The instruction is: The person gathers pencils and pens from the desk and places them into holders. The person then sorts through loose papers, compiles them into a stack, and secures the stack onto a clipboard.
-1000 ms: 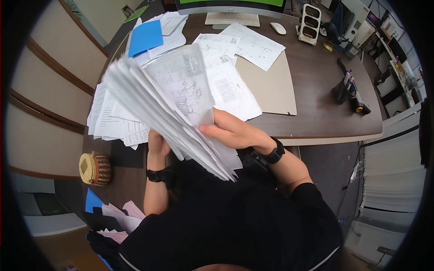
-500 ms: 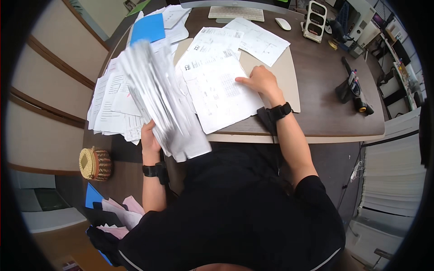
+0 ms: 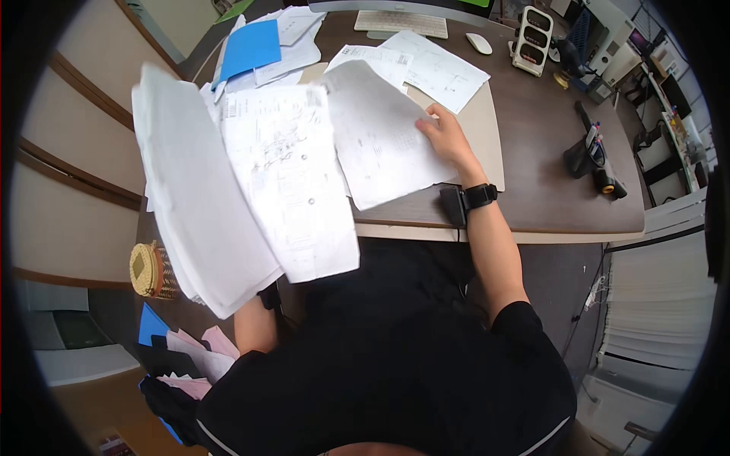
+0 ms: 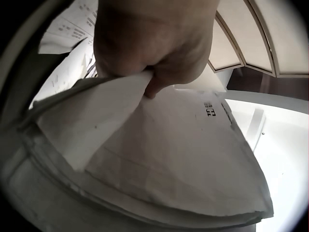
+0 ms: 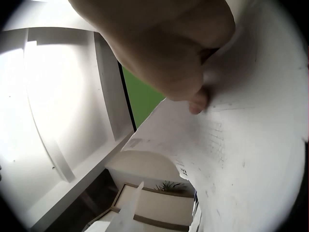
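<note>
A thick stack of paper sheets (image 3: pixel 194 190) is held up at the left of the head view, with a printed sheet (image 3: pixel 285 175) fanned out on its right side. In the head view the stack hides the left hand; in the left wrist view that hand (image 4: pixel 152 43) grips the stack (image 4: pixel 188 154) at its edge, one sheet folding up by the thumb. The right hand (image 3: pixel 450 140) pinches the right edge of a single sheet (image 3: pixel 380 144), which lifts and bends above the desk. In the right wrist view the thumb of the right hand (image 5: pixel 169 53) presses on this sheet (image 5: pixel 231 130).
More papers (image 3: pixel 445 72) lie on the desk (image 3: pixel 555 175) near the keyboard (image 3: pixel 403 24) and mouse (image 3: pixel 478 43). A blue folder (image 3: pixel 251 52) is at the back left, a pen holder (image 3: pixel 584 156) at the right, and a woven basket (image 3: pixel 150 270) at the lower left.
The stack has swung left and opened out, its top sheet facing up. The right hand let go of the stack, moved right to the sheet on the desk, and has now lifted that sheet's edge.
</note>
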`<state>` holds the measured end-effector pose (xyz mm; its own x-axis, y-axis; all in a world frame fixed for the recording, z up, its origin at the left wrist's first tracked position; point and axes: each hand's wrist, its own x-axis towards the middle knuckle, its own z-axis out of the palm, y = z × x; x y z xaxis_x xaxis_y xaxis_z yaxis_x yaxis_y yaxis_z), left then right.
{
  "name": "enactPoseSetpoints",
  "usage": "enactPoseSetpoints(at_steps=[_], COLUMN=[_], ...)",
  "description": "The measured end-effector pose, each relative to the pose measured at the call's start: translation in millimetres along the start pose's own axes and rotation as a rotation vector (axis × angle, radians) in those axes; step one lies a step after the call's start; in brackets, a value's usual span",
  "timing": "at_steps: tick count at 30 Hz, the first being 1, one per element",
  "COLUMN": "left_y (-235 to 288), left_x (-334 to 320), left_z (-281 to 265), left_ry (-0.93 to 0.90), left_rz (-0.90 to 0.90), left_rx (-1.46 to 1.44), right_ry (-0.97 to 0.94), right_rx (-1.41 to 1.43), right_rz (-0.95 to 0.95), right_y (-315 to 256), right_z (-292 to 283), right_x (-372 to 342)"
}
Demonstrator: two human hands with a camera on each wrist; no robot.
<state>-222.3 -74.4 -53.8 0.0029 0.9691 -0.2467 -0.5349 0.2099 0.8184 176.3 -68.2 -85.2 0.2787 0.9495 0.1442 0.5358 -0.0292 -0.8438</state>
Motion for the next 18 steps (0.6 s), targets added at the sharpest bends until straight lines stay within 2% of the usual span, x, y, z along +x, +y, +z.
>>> enactPoseSetpoints(at_steps=[2, 4, 6, 8, 11, 15, 17, 18], left_y=[-9, -13, -16, -15, -18, -21, -24, -23], left_x=[-19, -22, -18, -9, -7, -10, -9, -3], left_z=[3, 6, 13, 23, 24, 28, 29, 33], left_ry=[-0.027, -0.051, -0.071, -0.101, -0.123, -0.156, -0.164, -0.168], left_rz=[0.035, 0.051, 0.061, 0.094, 0.118, 0.184, 0.197, 0.206], left_rx=[0.035, 0.08, 0.123, 0.154, 0.209, 0.261, 0.294, 0.31], right_ry=[0.084, 0.104, 0.12, 0.134, 0.146, 0.131, 0.0, -0.004], right_rx=[0.175, 0.23, 0.281, 0.483, 0.617, 0.676, 0.664, 0.662], right_rz=[-0.035, -0.035, -0.029, 0.065, 0.024, 0.006, 0.078, 0.081], right_y=[16, 16, 14, 4, -2, -6, -16, -13], right_z=[4, 3, 4, 1, -2, -2, -3, -1], right_x=[10, 11, 4, 6, 5, 6, -2, -5])
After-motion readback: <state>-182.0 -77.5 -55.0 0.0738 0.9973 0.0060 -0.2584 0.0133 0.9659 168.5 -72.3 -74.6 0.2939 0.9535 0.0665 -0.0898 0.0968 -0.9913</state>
